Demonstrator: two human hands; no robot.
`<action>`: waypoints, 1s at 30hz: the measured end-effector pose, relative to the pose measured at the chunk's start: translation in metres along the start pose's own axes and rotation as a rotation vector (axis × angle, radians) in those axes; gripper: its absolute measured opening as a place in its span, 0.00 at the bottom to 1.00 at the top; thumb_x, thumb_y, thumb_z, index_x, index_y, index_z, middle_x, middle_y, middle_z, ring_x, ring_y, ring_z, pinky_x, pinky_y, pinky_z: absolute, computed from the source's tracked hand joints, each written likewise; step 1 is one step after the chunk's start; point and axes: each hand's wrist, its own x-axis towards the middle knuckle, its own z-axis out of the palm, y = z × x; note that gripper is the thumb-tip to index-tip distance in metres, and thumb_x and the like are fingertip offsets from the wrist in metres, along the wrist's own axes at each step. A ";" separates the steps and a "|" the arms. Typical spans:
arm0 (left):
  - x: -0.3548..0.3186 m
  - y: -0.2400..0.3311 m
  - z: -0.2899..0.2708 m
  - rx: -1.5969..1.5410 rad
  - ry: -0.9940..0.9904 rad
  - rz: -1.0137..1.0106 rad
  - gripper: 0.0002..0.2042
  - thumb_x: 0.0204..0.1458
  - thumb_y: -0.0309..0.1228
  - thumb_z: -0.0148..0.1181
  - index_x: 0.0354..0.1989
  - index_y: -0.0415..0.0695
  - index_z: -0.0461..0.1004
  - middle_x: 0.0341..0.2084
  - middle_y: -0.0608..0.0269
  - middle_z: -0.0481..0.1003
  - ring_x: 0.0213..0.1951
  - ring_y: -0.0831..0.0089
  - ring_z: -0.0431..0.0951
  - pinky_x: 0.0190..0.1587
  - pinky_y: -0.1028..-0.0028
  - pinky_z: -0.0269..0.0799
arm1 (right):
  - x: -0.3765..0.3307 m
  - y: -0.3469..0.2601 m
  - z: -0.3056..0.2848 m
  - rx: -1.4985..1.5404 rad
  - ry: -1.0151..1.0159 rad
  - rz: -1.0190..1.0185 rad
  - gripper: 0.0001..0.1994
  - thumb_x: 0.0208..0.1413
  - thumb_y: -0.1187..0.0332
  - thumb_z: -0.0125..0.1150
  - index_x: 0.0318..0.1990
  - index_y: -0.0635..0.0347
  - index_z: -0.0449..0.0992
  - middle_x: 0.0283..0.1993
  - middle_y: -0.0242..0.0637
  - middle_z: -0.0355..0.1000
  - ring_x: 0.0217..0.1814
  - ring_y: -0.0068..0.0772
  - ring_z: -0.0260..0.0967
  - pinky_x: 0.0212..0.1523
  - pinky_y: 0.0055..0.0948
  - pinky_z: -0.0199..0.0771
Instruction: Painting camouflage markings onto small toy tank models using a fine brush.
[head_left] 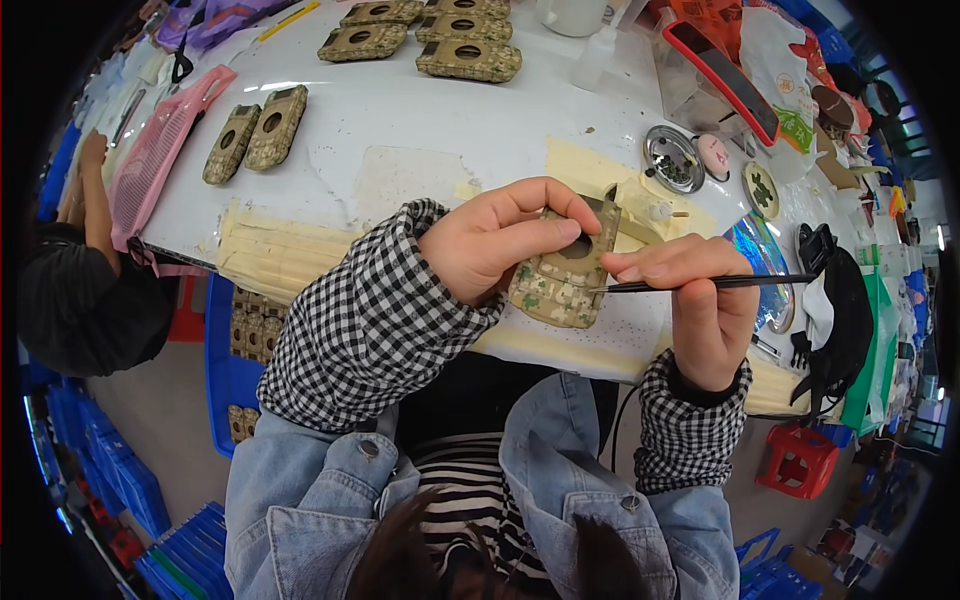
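My left hand (505,240) is closed round a camouflage-patterned model tank hull (562,287), its thumb and fingers gripping the edge near the round hole in the top. Between the thumb and fingers of my right hand (705,290) is a thin dark tool, apparently a fine paintbrush (740,282). Its tip meets or nearly meets the right side of the hull; which of the two I cannot tell. Tan and green patches cover the hull. Beneath it lies a pale sheet (632,335) with small dark specks.
Several similar hulls (470,60) stand at the back, and two more (275,128) at the left. A round metal tin (673,160) and a red-cased phone (722,80) are at the right. Blue bins (215,370) hold more hulls below the left edge. Another person's arm (100,200) shows far left.
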 end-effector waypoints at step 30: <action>0.003 -0.003 -0.004 0.100 -0.063 -0.013 0.08 0.59 0.27 0.44 0.44 0.38 0.65 0.37 0.54 0.73 0.39 0.67 0.77 0.43 0.71 0.75 | 0.003 0.000 -0.003 -0.007 -0.072 0.021 0.09 0.59 0.69 0.51 0.36 0.68 0.72 0.37 0.46 0.74 0.42 0.38 0.73 0.44 0.30 0.72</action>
